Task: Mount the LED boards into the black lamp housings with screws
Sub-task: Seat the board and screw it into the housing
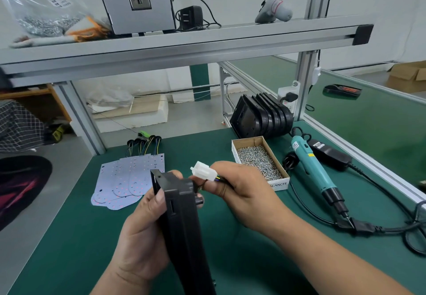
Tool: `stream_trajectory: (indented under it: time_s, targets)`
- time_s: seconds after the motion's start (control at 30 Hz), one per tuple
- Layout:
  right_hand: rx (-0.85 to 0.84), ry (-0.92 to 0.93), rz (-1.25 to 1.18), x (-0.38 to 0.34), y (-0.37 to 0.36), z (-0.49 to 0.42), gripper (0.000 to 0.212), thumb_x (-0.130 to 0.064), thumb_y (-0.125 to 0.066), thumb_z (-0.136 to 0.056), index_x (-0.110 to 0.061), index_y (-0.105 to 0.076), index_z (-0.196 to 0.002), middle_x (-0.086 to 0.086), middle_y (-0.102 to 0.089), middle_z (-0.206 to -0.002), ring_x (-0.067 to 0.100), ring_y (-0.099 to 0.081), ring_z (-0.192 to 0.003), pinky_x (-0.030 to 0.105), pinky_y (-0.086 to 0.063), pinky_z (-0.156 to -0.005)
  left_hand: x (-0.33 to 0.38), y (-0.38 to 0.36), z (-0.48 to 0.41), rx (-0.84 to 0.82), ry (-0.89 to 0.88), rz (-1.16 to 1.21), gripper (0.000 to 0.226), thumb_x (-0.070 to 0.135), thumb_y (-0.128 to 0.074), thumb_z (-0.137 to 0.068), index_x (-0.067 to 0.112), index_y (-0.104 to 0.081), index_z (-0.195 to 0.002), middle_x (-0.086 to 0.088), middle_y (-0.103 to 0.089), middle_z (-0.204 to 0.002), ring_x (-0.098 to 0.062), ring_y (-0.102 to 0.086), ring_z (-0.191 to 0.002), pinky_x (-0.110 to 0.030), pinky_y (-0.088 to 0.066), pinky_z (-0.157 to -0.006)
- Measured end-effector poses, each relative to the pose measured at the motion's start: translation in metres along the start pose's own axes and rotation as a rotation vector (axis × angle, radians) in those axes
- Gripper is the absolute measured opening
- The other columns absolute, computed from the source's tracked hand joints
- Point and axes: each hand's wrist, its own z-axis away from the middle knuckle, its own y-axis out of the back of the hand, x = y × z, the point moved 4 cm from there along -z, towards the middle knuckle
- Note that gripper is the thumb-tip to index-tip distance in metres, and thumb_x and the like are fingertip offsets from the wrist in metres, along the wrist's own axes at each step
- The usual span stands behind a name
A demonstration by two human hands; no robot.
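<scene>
Gripping housing (182,221) — left hand (140,234), right hand (242,193) pinching connector (202,170)

The black plastic lamp housing (182,221) in my left hand (140,244) is plain matt. The small white plastic connector (204,172) that my right hand (242,191) holds looks smooth and a bit glossy. The pale flat LED boards (119,179) look satiny and the green bench mat (69,237) dull, and the little metal screws (260,161) shine in their rough brown cardboard box (247,142).

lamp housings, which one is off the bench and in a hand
The housing that the left hand grips edge-on in front; the other housings stand nested in a row at the back, behind the screw box.
</scene>
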Motion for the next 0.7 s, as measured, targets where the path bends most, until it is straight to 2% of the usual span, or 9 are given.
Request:
stream_trajectory:
  time_s: [0.13, 0.27, 0.4, 0.47, 0.53, 0.57, 0.63, 0.7]
  targets:
    - [0.009, -0.018, -0.002, 0.0, 0.001, -0.001, 0.026, -0.024, -0.063, -0.106, -0.004, -0.063, -0.089, -0.008, -0.043, -0.074, 0.011, -0.045, -0.069, 0.027, -0.037, -0.062, 0.0, -0.003, 0.001, -0.022, -0.017, 0.019, 0.071, 0.026, -0.107, -0.038, 0.016, -0.08, -0.102, -0.016, -0.073, -0.106, -0.027, -0.071, -0.073, -0.027, -0.059, -0.059]
    - [0.028, -0.017, -0.012, -0.003, 0.005, -0.001, 0.03, -0.022, -0.063, -0.104, -0.006, -0.054, -0.081, -0.009, -0.04, -0.072, 0.009, -0.041, -0.067, 0.021, -0.032, -0.061, 0.001, 0.001, 0.002, -0.043, -0.03, 0.037, 0.06, 0.024, -0.101, -0.055, 0.016, -0.076, -0.109, -0.012, -0.072, -0.116, -0.022, -0.069, -0.078, -0.03, -0.059, -0.062]
    - [0.009, -0.038, -0.038, -0.001, 0.004, 0.002, 0.034, -0.026, -0.06, -0.105, -0.004, -0.051, -0.08, -0.005, -0.042, -0.07, 0.016, -0.042, -0.066, 0.031, -0.034, -0.06, 0.0, 0.005, 0.001, -0.062, -0.019, 0.051, 0.054, 0.024, -0.1, -0.061, 0.019, -0.077, -0.109, -0.01, -0.072, -0.123, -0.019, -0.07, -0.078, -0.029, -0.059, -0.063]
    - [0.035, -0.04, -0.068, -0.002, 0.006, 0.003, 0.034, -0.028, -0.059, -0.105, -0.006, -0.052, -0.08, -0.006, -0.042, -0.07, 0.015, -0.042, -0.065, 0.031, -0.034, -0.059, 0.002, 0.002, 0.0, -0.153, 0.019, 0.111, 0.041, 0.021, -0.092, -0.077, 0.016, -0.076, -0.115, -0.014, -0.069, -0.136, -0.025, -0.074, -0.092, -0.033, -0.062, -0.072]
    - [0.078, -0.055, -0.107, -0.001, 0.01, 0.005, 0.032, -0.029, -0.06, -0.105, -0.007, -0.058, -0.082, -0.008, -0.044, -0.07, 0.012, -0.043, -0.065, 0.028, -0.035, -0.059, 0.002, -0.002, 0.0, -0.248, 0.056, 0.169, 0.03, 0.014, -0.077, -0.093, 0.01, -0.072, -0.122, -0.022, -0.059, -0.147, -0.038, -0.072, -0.112, -0.04, -0.063, -0.082]
    - [0.089, -0.054, -0.122, 0.0, 0.011, 0.006, 0.03, -0.03, -0.061, -0.104, -0.008, -0.062, -0.085, -0.008, -0.046, -0.07, 0.011, -0.045, -0.065, 0.028, -0.036, -0.059, 0.002, -0.004, 0.001, -0.266, 0.056, 0.152, 0.031, 0.014, -0.08, -0.091, 0.01, -0.072, -0.121, -0.024, -0.058, -0.148, -0.043, -0.07, -0.116, -0.04, -0.064, -0.081]
    - [0.088, -0.047, -0.126, 0.0, 0.014, 0.005, 0.03, -0.033, -0.061, -0.104, -0.009, -0.066, -0.087, -0.009, -0.048, -0.071, 0.012, -0.047, -0.066, 0.029, -0.038, -0.06, 0.0, 0.005, -0.002, -0.163, 0.046, 0.063, 0.042, 0.02, -0.094, -0.074, 0.015, -0.077, -0.113, -0.022, -0.065, -0.141, -0.041, -0.072, -0.115, -0.035, -0.064, -0.072]
    - [0.081, -0.021, -0.098, -0.001, 0.013, 0.005, 0.032, -0.033, -0.059, -0.104, -0.007, -0.063, -0.086, -0.009, -0.047, -0.073, 0.012, -0.047, -0.067, 0.028, -0.038, -0.061, -0.003, 0.007, -0.002, -0.111, 0.011, 0.105, 0.038, 0.018, -0.089, -0.076, 0.014, -0.077, -0.111, -0.02, -0.068, -0.137, -0.037, -0.073, -0.115, -0.031, -0.063, -0.064]
